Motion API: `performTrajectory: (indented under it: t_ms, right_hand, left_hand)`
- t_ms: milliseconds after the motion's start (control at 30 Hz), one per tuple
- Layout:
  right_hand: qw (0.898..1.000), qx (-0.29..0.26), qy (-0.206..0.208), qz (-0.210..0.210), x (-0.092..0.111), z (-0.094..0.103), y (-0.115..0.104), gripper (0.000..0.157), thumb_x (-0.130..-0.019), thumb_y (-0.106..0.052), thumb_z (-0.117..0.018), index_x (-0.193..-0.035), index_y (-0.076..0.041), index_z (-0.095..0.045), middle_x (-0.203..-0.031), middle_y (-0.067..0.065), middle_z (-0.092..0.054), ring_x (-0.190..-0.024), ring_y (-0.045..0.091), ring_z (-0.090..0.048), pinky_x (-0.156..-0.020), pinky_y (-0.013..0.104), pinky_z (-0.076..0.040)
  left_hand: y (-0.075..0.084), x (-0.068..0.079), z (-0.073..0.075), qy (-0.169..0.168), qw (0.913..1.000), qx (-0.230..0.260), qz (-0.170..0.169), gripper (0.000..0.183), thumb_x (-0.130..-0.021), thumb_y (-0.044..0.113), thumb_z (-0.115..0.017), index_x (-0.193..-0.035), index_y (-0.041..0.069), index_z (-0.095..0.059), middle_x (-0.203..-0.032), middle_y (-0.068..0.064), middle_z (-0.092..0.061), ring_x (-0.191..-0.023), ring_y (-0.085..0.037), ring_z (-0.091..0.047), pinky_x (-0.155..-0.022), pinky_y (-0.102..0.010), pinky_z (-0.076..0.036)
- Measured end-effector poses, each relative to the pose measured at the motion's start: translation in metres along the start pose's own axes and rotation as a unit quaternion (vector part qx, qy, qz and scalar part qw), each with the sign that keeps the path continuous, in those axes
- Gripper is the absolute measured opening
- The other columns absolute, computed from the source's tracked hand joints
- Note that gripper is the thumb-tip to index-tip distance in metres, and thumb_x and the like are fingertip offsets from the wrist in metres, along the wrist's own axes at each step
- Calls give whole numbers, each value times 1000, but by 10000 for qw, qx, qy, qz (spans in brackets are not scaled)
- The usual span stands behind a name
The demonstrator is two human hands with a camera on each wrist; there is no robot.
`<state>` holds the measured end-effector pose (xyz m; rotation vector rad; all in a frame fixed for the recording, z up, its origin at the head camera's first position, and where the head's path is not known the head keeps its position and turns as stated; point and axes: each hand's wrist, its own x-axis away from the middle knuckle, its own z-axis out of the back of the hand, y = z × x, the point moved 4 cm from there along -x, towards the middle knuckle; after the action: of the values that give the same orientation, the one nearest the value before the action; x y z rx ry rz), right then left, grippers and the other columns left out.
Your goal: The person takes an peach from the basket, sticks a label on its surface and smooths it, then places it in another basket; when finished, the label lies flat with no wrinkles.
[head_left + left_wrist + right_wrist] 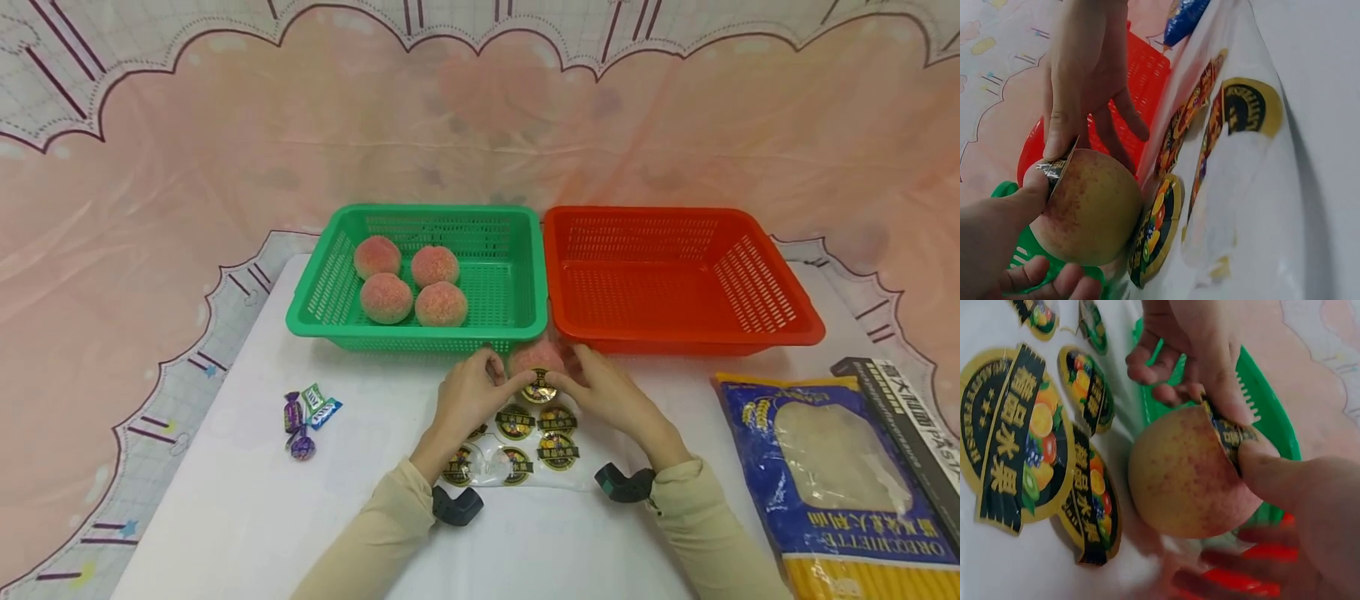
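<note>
A pink-yellow peach [537,357] stands on the table just in front of the baskets, between both hands. A round black-and-gold fruit sticker [539,387] lies against its near side, its edge standing slightly off the skin in the left wrist view. My left hand [471,394] presses the sticker with its thumb [1025,190]; its other fingers are loosely bent beside the fruit. From the other side, the thumb of my right hand [611,392] presses the sticker too, with the fingers spread along the peach. Below the hands lies a clear sheet of similar stickers [515,422].
A green basket [495,332] with several peaches [441,304] stands behind the hands, beside a red basket [682,340]. Wrapped candies [311,407] and a lollipop [302,447] lie at left. At right are a pasta bag [832,475] and a dark pasta box [903,433].
</note>
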<state>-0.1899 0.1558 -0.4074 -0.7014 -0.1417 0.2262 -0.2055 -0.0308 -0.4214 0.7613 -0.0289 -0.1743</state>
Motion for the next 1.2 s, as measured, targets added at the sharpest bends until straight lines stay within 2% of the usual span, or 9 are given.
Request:
performTrajectory:
  t_ms: [100, 333, 433, 533, 733, 867, 967, 1100, 1200]
  right_hand:
    - [9988, -387, -218, 205, -3, -2, 2, 69, -84, -49, -50, -139, -15, -27, -134, 9, -43, -109, 25, -54, -91, 43, -43]
    - [9969, -568, -269, 475, -7, -3, 2, 65, -84, -40, -56, -137, -11, -30, -126, 9, -51, -104, 23, -57, -87, 38, -47]
    - [9964, -416, -297, 678, -7, -5, -1, 70, -83, -37, -59, -139, -11, -25, -123, 9, -51, -99, 21, -59, -82, 36, -49]
    - [9961, -333, -280, 767, -8, -8, -3, 75, -81, -34, -62, -140, -11, -22, -121, 9, -50, -97, 21, -59, -80, 35, -50]
    - [9949, -566, -110, 823, -9, -9, 2, 70, -77, -31, -68, -133, -9, -32, -117, 8, -52, -99, 21, -57, -83, 36, -49]
    - [9929, -867, -64, 815, -10, -10, 9, 64, -72, -34, -71, -123, -12, -40, -107, 5, -56, -94, 19, -56, -81, 35, -48]
    - [9899, -1198, -247, 722, -9, -12, 11, 65, -71, -38, -71, -122, -14, -40, -104, 4, -57, -92, 18, -55, -80, 34, -48]
    - [9846, -1545, -636, 520, -1, -8, -4, 65, -76, -30, -69, -128, -11, -35, -118, 11, -51, -106, 27, -51, -88, 42, -45]
    - [9797, -1736, -806, 597, 2, -8, -11, 66, -80, -23, -66, -133, -12, -28, -132, 12, -40, -119, 30, -43, -94, 46, -40]
  left_hand:
    - [-2, -2, -1, 20, 10000, -73, 18, 62, -64, 73, -54, -93, 18, -54, -78, 4, -59, -64, -11, -53, -51, -23, -40]
    - [-4, -7, -3, -236, 9985, 280, -401, 70, -69, 64, -58, -122, 19, -49, -106, 1, -62, -85, -12, -61, -69, -27, -48]
    - [-3, -8, -5, -415, 9962, 426, -631, 69, -74, 59, -57, -127, 17, -44, -116, -3, -57, -90, -15, -60, -72, -28, -49]
    - [-2, -8, -7, -533, 9951, 543, -635, 69, -75, 57, -58, -129, 16, -41, -122, -4, -53, -90, -17, -59, -72, -27, -49]
    - [-4, -9, -8, -778, 9920, 836, -538, 72, -70, 51, -66, -127, 16, -41, -124, -4, -52, -98, -19, -60, -78, -28, -51]
    - [-1, -7, -7, -876, 9894, 320, -1109, 79, -68, 51, -68, -132, 17, -35, -128, -4, -47, -113, -20, -50, -92, -34, -44]
    - [0, -4, -7, -864, 9847, -158, -1507, 84, -69, 53, -67, -137, 21, -30, -130, -4, -44, -119, -21, -43, -98, -38, -37]
    - [3, -1, -7, -847, 9832, -246, -1598, 84, -70, 54, -66, -139, 24, -28, -131, -5, -42, -119, -21, -42, -98, -39, -37]
    - [4, 0, -8, -895, 9818, -199, -1663, 87, -70, 54, -66, -140, 24, -24, -134, -3, -41, -122, -19, -40, -100, -38, -36]
